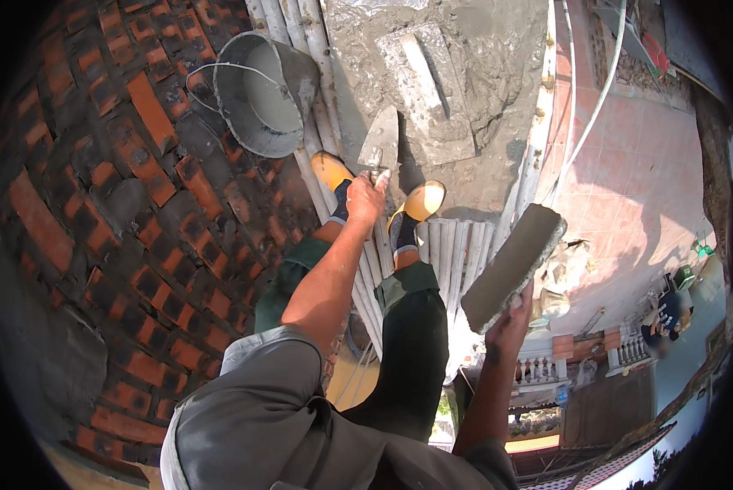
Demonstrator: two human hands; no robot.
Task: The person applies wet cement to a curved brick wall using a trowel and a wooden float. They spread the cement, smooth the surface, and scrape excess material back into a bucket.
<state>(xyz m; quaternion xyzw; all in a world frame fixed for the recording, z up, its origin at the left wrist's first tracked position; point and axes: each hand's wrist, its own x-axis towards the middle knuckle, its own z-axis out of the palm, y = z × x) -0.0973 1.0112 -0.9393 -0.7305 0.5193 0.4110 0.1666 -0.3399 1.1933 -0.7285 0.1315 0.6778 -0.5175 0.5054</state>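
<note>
My left hand [365, 198] is closed around the handle of a pointing trowel [381, 139]. The blade, smeared with mortar, lies over the edge of the wet mortar bed [497, 49]. Out to the right, my right hand [511, 318] grips the lower end of an oblong mortar-covered board [513, 265]; its upper face is smooth grey, its edge rough. What lies under the mortar is hidden. A plastering float [422, 77] with a pale handle rests on the mortar ahead. Left of the trowel, a dark bucket [305, 77] with a wire handle holds grey, watery mix.
A brick wall [150, 184] with mortar-smeared joints rises at the left. My yellow shoes [422, 200] stand by pale poles [456, 253] laid as a platform. Far below on the right are a tiled yard [628, 188], a balustrade [538, 371] and another person [670, 314].
</note>
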